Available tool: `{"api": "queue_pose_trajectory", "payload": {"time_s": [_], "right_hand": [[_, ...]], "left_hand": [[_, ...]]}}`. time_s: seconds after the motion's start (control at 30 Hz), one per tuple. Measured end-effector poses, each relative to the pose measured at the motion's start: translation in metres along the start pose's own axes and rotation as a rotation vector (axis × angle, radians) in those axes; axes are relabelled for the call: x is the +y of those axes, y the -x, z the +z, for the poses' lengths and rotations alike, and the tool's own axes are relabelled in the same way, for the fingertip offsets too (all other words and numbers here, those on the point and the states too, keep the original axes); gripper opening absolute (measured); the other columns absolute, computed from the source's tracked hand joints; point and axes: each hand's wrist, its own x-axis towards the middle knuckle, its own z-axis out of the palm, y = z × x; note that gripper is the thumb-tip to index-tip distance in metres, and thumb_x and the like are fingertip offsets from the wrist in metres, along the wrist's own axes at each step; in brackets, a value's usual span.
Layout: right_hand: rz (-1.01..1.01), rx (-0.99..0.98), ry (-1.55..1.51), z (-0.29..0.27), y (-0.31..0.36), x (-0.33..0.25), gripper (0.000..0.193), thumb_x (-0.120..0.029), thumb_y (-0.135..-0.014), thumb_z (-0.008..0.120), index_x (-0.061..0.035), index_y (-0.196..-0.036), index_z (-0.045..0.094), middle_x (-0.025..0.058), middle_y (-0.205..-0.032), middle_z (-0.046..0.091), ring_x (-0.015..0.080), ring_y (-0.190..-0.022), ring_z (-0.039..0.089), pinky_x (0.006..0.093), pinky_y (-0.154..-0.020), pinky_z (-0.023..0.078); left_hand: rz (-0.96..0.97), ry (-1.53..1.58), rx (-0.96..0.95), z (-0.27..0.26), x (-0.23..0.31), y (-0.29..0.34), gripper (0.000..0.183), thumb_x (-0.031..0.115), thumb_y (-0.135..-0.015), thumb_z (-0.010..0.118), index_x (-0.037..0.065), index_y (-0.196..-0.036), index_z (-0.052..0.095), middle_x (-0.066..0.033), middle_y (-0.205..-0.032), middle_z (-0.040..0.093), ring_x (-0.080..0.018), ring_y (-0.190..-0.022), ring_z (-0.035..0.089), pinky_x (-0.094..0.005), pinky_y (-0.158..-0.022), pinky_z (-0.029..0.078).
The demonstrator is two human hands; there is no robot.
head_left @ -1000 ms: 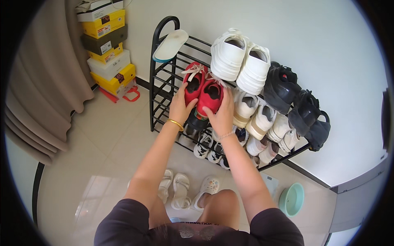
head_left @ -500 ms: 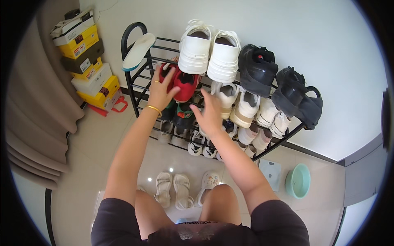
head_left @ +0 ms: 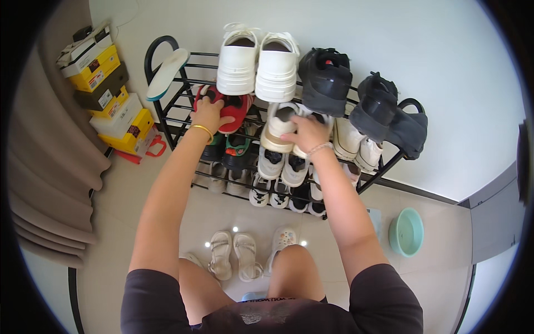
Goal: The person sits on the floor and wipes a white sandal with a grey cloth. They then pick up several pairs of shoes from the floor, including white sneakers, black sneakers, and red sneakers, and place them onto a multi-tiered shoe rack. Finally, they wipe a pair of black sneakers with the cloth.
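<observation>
On the rack's second tier, my left hand [head_left: 208, 116] has its fingers curled over a pair of red shoes [head_left: 236, 114], with the thumb against the right shoe. Further right on that tier, my right hand [head_left: 309, 133] grips a pair of white sneakers [head_left: 276, 132] with beige soles. Its fingers reach toward the shoe openings and its thumb presses between the heels. The right sneaker is mostly hidden by this hand. Both pairs stand heels toward me on the black metal shoe rack [head_left: 172, 121].
The top tier holds chunky white shoes [head_left: 236, 69], black shoes [head_left: 327, 83] and a white insole [head_left: 168, 75]. More shoes fill the lower tiers. Stacked shoeboxes [head_left: 119, 117] stand at left by a curtain [head_left: 50, 167]. Sandals [head_left: 221, 255] and a green basin [head_left: 406, 232] are on the floor.
My right hand has moved from beside the red shoes rightward onto the white sneakers. My left hand has come down and closed onto the red shoes. The view has shifted slightly.
</observation>
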Motion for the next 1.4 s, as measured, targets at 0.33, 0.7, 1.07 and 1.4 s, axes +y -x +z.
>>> {"api": "queue_pose_trajectory", "payload": {"time_s": [0.33, 0.7, 1.07, 1.4], "right_hand": [[-0.163, 0.065, 0.000, 0.011, -0.010, -0.053, 0.047, -0.047, -0.069, 0.065, -0.0169, -0.104, 0.058, 0.0108, -0.098, 0.059, 0.0283, -0.099, 0.052, 0.0459, -0.083, 0.033], [0.169, 0.671, 0.243, 0.021, 0.096, 0.125, 0.064, -0.027, -0.070, 0.068, -0.0139, -0.126, 0.041, 0.0200, -0.127, 0.035, 0.0350, -0.118, 0.033, 0.0520, -0.094, 0.025], [0.272, 0.903, -0.331, 0.036, 0.095, 0.180, 0.085, -0.023, -0.065, 0.075, 0.0050, -0.128, 0.026, 0.0281, -0.125, 0.035, 0.0414, -0.118, 0.032, 0.0429, -0.099, 0.028], [0.273, 0.735, -0.522, 0.059, 0.082, 0.161, 0.074, -0.028, -0.061, 0.076, 0.0025, -0.117, 0.038, 0.0241, -0.110, 0.046, 0.0400, -0.103, 0.044, 0.0446, -0.088, 0.036]], "left_hand": [[0.062, -0.070, 0.057, 0.003, -0.020, -0.002, 0.056, 0.044, -0.069, 0.067, 0.016, -0.115, 0.050, -0.0178, -0.125, 0.040, -0.0342, -0.114, 0.040, -0.0512, -0.082, 0.043], [0.647, 0.292, 0.452, 0.005, 0.064, 0.090, 0.053, 0.023, -0.068, 0.071, 0.008, -0.113, 0.047, -0.0156, -0.122, 0.040, -0.0336, -0.112, 0.039, -0.0451, -0.087, 0.035], [0.728, 0.519, 0.181, 0.049, 0.249, 0.078, 0.058, 0.018, -0.074, 0.063, 0.016, -0.126, 0.038, -0.0267, -0.120, 0.039, -0.0441, -0.104, 0.044, -0.0449, -0.086, 0.041], [0.533, 0.476, 0.112, 0.071, 0.270, 0.039, 0.027, 0.021, -0.083, 0.053, 0.003, -0.103, 0.049, -0.0194, -0.075, 0.061, -0.0362, -0.071, 0.059, -0.0441, -0.062, 0.048]]}}
